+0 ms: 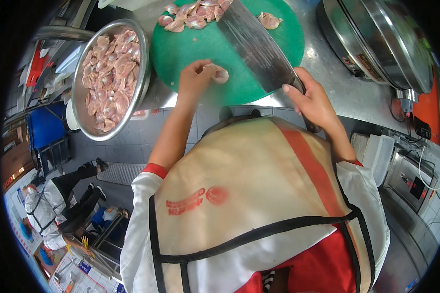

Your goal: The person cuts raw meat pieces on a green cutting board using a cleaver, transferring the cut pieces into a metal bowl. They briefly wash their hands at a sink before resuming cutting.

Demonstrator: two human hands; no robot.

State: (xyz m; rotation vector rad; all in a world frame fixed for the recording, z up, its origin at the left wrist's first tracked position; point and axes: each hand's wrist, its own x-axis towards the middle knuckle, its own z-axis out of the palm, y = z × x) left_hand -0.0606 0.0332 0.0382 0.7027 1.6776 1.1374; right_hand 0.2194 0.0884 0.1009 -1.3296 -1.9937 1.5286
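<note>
My left hand (195, 78) pinches a piece of raw poultry gizzard (221, 74) over the near part of a round green cutting board (185, 47). In my right hand (311, 93) is the handle of a broad cleaver (258, 47). Its blade slants up and left across the board, apart from the piece in my left hand. A heap of raw gizzards (196, 16) lies along the board's far edge, partly behind the blade's tip. One single gizzard (269, 21) sits to the right of the blade.
A steel bowl (145, 78) heaped with gizzards (112, 77) stands left of the board. On the steel counter (317, 66), a round metal appliance (381, 40) stands at the right. Two people (55, 205) are at the lower left, near a sink (102, 238).
</note>
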